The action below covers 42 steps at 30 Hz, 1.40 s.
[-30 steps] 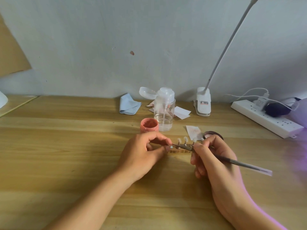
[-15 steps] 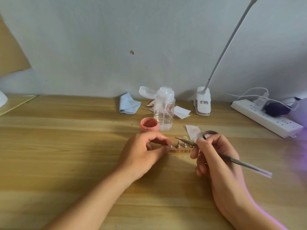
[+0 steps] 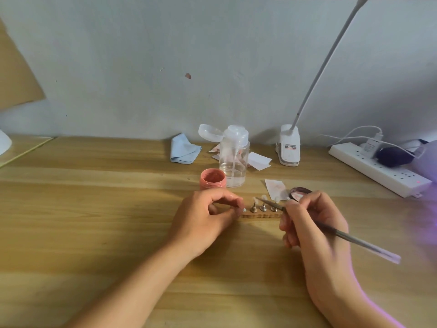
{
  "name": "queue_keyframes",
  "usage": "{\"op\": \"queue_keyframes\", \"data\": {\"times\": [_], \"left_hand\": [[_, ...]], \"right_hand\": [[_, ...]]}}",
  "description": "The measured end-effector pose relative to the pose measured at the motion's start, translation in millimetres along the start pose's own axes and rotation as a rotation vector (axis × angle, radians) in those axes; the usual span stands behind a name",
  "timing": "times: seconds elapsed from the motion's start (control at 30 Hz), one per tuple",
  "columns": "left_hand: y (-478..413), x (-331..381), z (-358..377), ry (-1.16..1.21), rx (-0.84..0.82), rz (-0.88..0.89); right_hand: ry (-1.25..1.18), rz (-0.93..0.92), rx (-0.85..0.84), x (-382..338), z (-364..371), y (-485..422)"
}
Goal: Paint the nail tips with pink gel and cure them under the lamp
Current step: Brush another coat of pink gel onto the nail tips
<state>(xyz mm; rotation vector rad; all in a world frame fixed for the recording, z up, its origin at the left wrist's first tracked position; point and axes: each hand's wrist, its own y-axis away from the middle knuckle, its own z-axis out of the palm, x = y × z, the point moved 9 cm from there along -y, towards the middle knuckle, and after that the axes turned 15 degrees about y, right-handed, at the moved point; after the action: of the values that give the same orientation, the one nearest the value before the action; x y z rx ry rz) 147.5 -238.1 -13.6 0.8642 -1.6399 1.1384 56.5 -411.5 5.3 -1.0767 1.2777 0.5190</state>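
While my left hand (image 3: 208,218) lay on the wooden table (image 3: 94,209), its fingers were curled, and its thumb and forefinger pinched the left end of a small wooden strip (image 3: 260,215). Far behind that hand, by the wall, lay a folded blue cloth (image 3: 184,150). Nearer, just behind my knuckles, stood an open pink jar (image 3: 212,179), and beside it on the right a clear pump bottle (image 3: 234,162) with its cap flipped back. On the strip stood a row of pale nail tips (image 3: 263,201) on little metal pegs, upright and close together. My right hand (image 3: 314,226) gripped a thin brush (image 3: 354,239) like a pen. Its bristle end reached left over the row and ended by the tip nearest my left hand; whether it touched, I could not tell. Just behind my right fingers sat a scrap of paper (image 3: 274,188) and a small round dish (image 3: 299,194) holding something pink. Farther right were a white clip lamp (image 3: 289,147) and a white power strip (image 3: 378,171).
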Motion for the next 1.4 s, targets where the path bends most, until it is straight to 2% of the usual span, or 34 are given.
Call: {"op": "queue_keyframes", "data": {"times": [0.1,0.37,0.87,1.07,1.2,1.4], "left_hand": [[1,0,0,-0.055,0.015,0.009],[-2,-4,3,-0.129,0.033,-0.049],[0,-7,3,-0.249,0.011,-0.079],[0,-2,6,-0.239,-0.019,-0.042],[0,1,9,-0.173,-0.046,-0.002],[1,3,12,-0.152,-0.068,0.018]], "right_hand": [[0.058,-0.043,0.073,-4,-6,0],[0.051,0.021,0.120,6,-7,-1],[-0.005,0.038,0.106,6,-9,0],[0.031,-0.083,0.080,-9,-7,4],[0.093,-0.179,-0.007,-27,-2,7],[0.004,-0.037,-0.069,-14,1,5]]}}
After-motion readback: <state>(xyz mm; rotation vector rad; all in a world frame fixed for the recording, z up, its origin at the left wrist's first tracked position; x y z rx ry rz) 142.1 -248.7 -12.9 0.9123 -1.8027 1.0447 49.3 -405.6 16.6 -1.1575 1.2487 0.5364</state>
